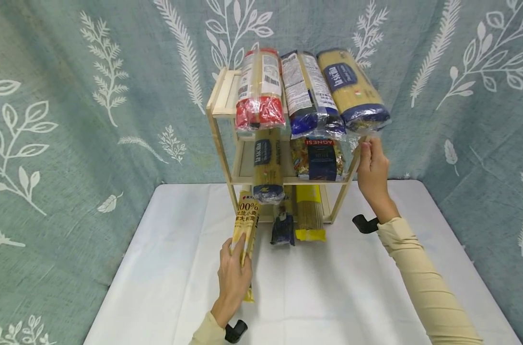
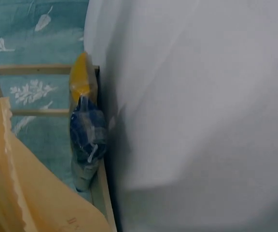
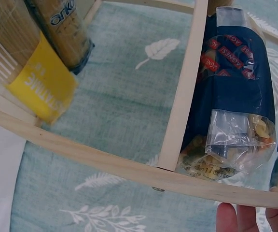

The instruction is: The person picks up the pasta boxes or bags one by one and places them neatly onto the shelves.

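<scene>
My left hand [image 1: 234, 275] grips a long yellow pasta package [image 1: 246, 218] by its near half, at the lower left front of the wooden shelf [image 1: 221, 148]. The package's far end overlaps the bottom tier in the head view; up close in the left wrist view its yellow wrapper [image 2: 47, 193] fills the lower left. At the right side, my right hand [image 1: 373, 167] holds the shelf's upright just below the top tier. Its fingertips [image 3: 247, 217] show beside the frame in the right wrist view.
On the top tier lie a red-ended pack [image 1: 261, 88] and two blue-ended packs of pasta. The middle tier holds a spaghetti pack [image 1: 267, 163] and an Agnesi bag [image 1: 317, 158]. Below lie a dark-blue-ended pack [image 1: 283, 225] and a yellow-ended pack [image 1: 310, 213]. A white cloth covers the table [image 1: 330, 287].
</scene>
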The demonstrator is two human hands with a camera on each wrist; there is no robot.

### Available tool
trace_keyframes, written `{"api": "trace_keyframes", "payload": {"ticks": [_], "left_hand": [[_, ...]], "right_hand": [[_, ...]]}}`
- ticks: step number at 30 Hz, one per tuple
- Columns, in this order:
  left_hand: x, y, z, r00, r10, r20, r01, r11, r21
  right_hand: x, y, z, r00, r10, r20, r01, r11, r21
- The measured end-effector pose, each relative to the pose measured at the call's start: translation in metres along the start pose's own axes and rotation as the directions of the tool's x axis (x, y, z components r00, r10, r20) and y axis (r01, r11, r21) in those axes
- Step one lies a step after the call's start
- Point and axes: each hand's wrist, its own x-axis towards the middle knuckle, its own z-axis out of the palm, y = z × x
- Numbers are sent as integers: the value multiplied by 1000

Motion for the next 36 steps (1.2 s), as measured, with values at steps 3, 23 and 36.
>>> {"api": "trace_keyframes", "payload": {"ticks": [3, 23, 36], "left_hand": [[6, -2, 3, 1000, -10, -4, 10, 1000, 3], [55, 1, 35, 999, -35, 1, 35, 999, -12], [90, -10, 68, 998, 10, 55, -12, 999, 40]], "right_hand": [[0, 0, 0, 1000, -8, -2, 8, 1000, 2], [0, 0, 1, 1000, -4, 2, 4, 1000, 13], [0, -2, -1, 1000, 2, 14, -2, 1000, 4]]}}
